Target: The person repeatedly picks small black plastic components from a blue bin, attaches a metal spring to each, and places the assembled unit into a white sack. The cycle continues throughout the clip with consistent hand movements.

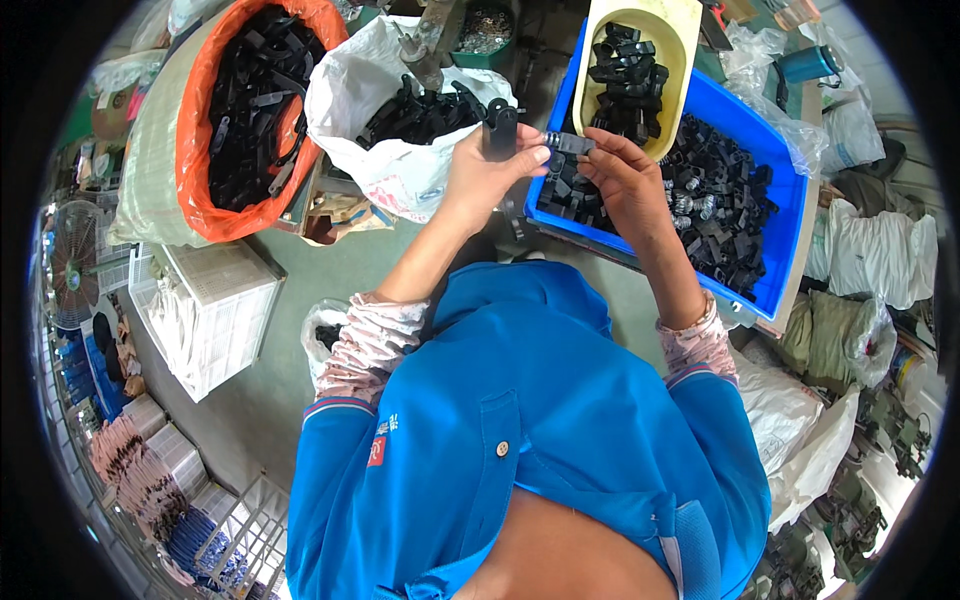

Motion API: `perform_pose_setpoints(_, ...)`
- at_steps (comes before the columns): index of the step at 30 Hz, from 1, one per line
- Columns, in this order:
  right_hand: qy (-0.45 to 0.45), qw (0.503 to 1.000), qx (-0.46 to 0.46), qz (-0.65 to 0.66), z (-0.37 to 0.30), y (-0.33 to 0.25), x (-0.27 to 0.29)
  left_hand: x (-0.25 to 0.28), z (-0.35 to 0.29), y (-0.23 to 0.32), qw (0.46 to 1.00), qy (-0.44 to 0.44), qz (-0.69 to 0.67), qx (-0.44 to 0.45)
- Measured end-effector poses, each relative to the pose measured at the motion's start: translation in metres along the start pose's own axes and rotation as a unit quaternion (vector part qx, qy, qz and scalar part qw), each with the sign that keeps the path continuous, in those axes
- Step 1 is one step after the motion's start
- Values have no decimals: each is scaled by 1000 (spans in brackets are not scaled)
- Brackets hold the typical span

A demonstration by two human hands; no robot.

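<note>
Above the gap between the white sack and the blue bin, my two hands come together. My left hand is closed round a long black plastic part that stands up past its fingers. Its thumb and fingertip also meet one end of a small dark piece, where a shiny coil like a metal spring shows. From the other side, my right hand pinches this dark piece between thumb and fingers. Beneath the right hand lies the blue bin, holding many small black parts and some metal springs.
A yellow tub of black parts rests over the blue bin. The white sack and an orange-lined sack hold more black parts. A metal fixture stands behind the white sack. White crates sit on the floor at left.
</note>
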State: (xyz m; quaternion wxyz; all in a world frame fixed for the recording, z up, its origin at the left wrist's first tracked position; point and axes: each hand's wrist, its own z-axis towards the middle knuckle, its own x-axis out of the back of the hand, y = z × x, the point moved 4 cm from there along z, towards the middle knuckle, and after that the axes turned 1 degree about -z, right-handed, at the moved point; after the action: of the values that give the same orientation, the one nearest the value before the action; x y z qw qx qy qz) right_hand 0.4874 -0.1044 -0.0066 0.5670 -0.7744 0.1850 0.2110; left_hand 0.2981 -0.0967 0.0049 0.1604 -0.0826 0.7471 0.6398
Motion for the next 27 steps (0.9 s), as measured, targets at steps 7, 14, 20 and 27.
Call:
perform_pose_setpoints(7, -70, 997, -24, -6, 9, -32, 12, 19, -14, 14, 971, -152, -85, 162)
perform_pose_setpoints(14, -137, 982, -54, -120, 14, -56, -9, 13, -28, 14, 968, -181, 68, 162)
perform_pose_setpoints(20, -151, 950, -46, -269, 17, -55, -15, 7, -32, 9, 964, -194, 81, 163)
perform_pose_setpoints(27, -178, 930, -51, -317, 15, -45, -18, 1, -29, 3, 964, -194, 86, 162)
